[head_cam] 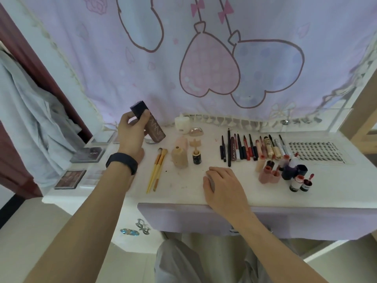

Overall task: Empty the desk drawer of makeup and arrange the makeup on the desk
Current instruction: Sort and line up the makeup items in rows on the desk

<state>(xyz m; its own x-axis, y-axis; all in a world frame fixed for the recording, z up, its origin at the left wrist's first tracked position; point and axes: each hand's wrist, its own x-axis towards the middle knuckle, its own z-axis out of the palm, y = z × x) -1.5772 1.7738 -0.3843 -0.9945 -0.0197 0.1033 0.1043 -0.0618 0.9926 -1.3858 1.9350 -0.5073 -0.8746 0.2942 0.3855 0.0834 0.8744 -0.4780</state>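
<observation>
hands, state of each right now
Left hand: grips the tall brown foundation bottle with a dark square cap.
Right hand: open, resting palm down on the white desk.

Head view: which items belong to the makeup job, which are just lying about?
Job: foundation bottle in left hand, brushes, pencil row, lash tray, palettes, small bottles.
Lying about: grey garment, printed curtain.
</observation>
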